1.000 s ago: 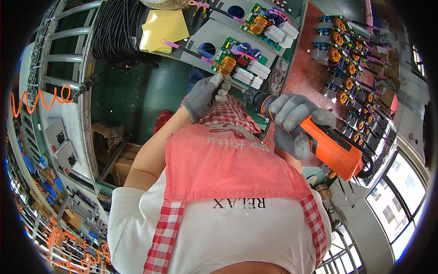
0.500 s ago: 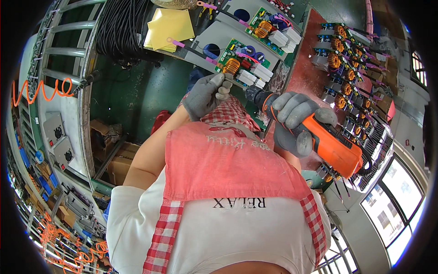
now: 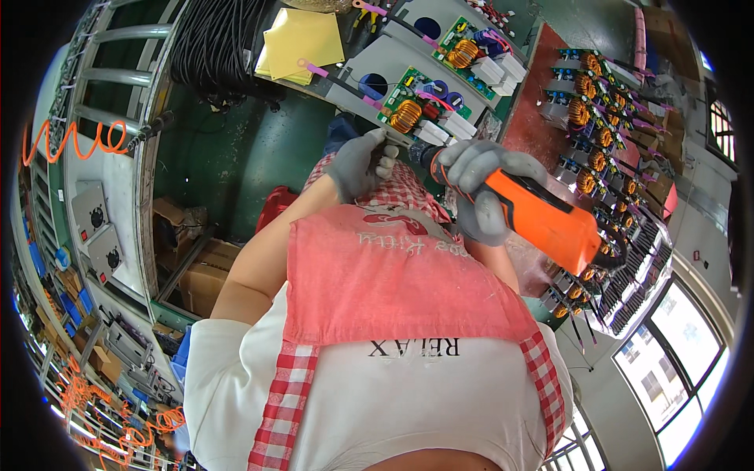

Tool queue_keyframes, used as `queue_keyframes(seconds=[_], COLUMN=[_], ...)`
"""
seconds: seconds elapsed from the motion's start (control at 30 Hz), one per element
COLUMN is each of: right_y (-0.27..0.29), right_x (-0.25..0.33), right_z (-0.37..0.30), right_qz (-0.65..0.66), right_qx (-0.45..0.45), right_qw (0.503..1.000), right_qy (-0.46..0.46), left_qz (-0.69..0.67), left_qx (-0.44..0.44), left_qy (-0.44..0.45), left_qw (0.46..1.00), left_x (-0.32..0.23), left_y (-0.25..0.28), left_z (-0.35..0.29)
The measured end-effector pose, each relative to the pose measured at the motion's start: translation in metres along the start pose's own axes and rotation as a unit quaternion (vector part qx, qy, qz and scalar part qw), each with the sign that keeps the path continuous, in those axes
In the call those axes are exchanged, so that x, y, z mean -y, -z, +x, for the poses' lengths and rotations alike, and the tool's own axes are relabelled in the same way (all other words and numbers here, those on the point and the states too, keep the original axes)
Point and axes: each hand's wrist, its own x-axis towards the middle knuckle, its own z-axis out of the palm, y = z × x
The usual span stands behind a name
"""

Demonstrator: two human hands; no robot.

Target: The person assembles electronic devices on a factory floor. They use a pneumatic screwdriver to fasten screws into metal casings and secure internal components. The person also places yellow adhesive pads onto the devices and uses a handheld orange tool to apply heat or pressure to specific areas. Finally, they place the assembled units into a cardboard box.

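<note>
My right hand [image 3: 481,192], in a grey work glove, is wrapped round an orange power screwdriver [image 3: 542,226] with a black chuck. Its thin bit [image 3: 399,140] points left toward my left hand [image 3: 361,165]. That hand is gloved too, its fingers curled and pinched close to the bit's tip; whatever they hold is too small to make out. Just beyond the bit lies a green circuit board [image 3: 410,85] with a copper-wound coil [image 3: 405,116] and white blocks, on a grey metal panel [image 3: 353,74]. A second such board [image 3: 454,38] sits farther back on a like panel.
Many boards with coils [image 3: 585,110] stand in rows on the reddish bench [image 3: 528,98] at right. Yellow sheets [image 3: 302,43] and a bundle of black cables [image 3: 216,51] lie at back left. A metal roller rack [image 3: 118,76] stands far left, beside a coiled orange hose [image 3: 75,141].
The screwdriver and my right hand have moved left and slightly away from me, nearer my left hand. My left hand stays closed by the panel's near edge. The whole view has shifted slightly.
</note>
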Motion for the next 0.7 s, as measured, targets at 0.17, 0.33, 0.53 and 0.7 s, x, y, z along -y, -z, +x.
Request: queue_keyframes(seconds=[0.17, 0.33, 0.53, 0.7], right_y=[-0.005, -0.005, -0.004, -0.003], right_x=[-0.022, -0.043, -0.063, -0.068], right_z=[0.000, 0.008, 0.005, 0.004], right_qz=[-0.026, -0.051, -0.038, -0.054], right_qx=[-0.010, -0.005, -0.042, -0.060], right_qw=[1.000, 0.999, 0.998, 0.996], right_qy=[0.011, -0.008, -0.021, -0.038], left_qz=[0.024, 0.141, 0.211, 0.178], left_qx=[-0.038, -0.088, -0.117, -0.111], left_qy=[-0.023, -0.060, -0.132, -0.115], left_qw=[0.999, 0.984, 0.961, 0.971], left_x=[0.003, 0.000, -0.008, -0.009], left_y=[0.009, 0.039, 0.055, 0.061], left_z=[0.010, 0.025, 0.041, 0.056])
